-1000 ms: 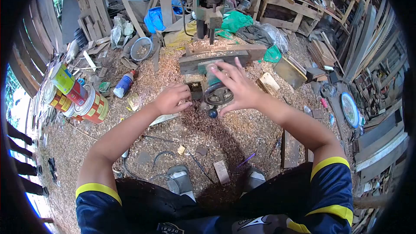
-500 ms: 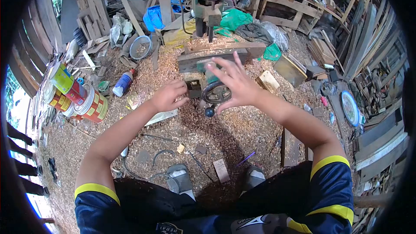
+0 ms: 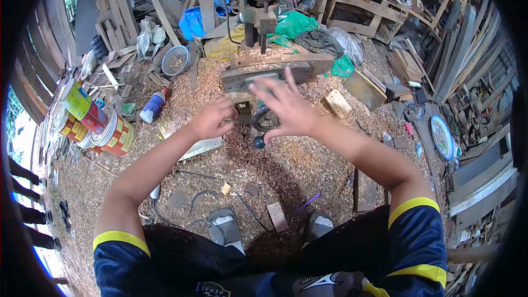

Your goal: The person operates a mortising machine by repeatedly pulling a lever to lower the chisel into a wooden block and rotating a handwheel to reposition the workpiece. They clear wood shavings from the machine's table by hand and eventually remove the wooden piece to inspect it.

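Note:
My right hand [image 3: 286, 104] has its fingers spread, over the black handwheel [image 3: 263, 119] and its dark ball knob [image 3: 259, 142]; it covers part of the wheel. Left of the wheel, my left hand [image 3: 213, 118] is beside a dark metal block [image 3: 243, 113], fingers curled; whether it grips anything is hidden. Behind both hands a long wooden beam [image 3: 234, 81] lies across the machine. Above the beam hangs the drill machine's head [image 3: 265, 22] with its bit pointing down.
Wood shavings [image 3: 209, 187] cover the ground. At the left stand stacked paint cans [image 3: 118, 135] and a blue bottle [image 3: 152, 108]. A small board [image 3: 278, 216] lies between my feet. Scrap planks [image 3: 467, 49] lean at the right, near a round basin [image 3: 442, 137].
My right hand has shifted left, across more of the handwheel. The whole view has moved slightly left. My left hand keeps its place beside the metal block.

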### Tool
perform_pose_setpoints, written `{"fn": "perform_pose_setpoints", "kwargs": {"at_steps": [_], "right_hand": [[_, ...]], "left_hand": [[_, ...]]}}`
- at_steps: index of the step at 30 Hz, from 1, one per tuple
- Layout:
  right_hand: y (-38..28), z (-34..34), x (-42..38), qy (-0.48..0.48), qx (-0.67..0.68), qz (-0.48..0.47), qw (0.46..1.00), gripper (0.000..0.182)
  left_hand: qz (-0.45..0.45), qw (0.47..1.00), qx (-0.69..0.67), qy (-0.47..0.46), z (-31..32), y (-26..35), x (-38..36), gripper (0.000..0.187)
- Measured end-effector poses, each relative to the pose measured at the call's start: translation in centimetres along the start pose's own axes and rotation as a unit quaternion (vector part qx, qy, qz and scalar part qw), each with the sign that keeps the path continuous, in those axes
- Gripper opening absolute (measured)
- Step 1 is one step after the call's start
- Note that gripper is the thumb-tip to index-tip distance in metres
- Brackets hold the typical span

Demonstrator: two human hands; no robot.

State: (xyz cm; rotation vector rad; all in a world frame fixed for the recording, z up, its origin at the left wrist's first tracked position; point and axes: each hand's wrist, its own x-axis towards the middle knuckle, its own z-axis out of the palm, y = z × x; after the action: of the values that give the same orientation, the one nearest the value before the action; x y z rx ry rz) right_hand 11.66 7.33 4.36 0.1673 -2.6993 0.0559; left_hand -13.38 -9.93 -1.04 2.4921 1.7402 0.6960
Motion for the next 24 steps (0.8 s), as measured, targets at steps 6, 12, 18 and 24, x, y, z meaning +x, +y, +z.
{"fn": "perform_pose_setpoints", "kwargs": {"at_steps": [6,12,18,24], "right_hand": [[0.2,-1.5,0.2,0.001,0.007,0.003,1.000,0.149],[-0.5,-0.5,0.3,-0.003,0.010,0.011,1.000,0.147],[-0.4,-0.9,-0.3,-0.004,0.011,0.002,1.000,0.147],[-0.9,-0.9,0.1,0.003,0.008,0.044,0.999,0.148]], "left_hand": [[0.016,1.000,0.012,-0.002,0.1,-0.3,0.1,0.022],[0.001,1.000,0.010,-0.011,-0.3,-0.3,-0.2,0.021],[0.005,0.999,0.021,0.032,-0.4,-0.4,0.7,0.017],[-0.024,0.999,0.001,0.040,-0.2,-0.4,1.6,0.017]]}}
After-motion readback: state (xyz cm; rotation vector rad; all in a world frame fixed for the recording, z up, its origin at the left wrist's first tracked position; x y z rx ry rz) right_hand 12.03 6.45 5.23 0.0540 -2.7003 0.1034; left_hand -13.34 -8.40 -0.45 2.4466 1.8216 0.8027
